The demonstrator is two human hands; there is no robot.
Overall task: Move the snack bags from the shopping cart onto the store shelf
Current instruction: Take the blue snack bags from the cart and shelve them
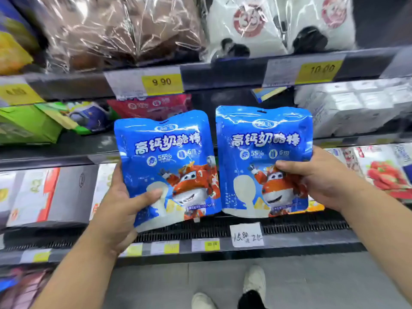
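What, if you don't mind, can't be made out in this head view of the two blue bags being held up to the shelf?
- Shopping cart: outside the frame.
- Shelf spot behind the left bag and right bag: covered by the bags.
- Small yellow price labels on the lower rail: blurred, unreadable.
- Fingers of the left hand and right hand: behind the bags, only thumbs show.
- Fine print at the bags' bottom: too small.

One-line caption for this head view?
Left hand and right hand each hold a blue snack bag, left bag and right bag, before the store shelf.
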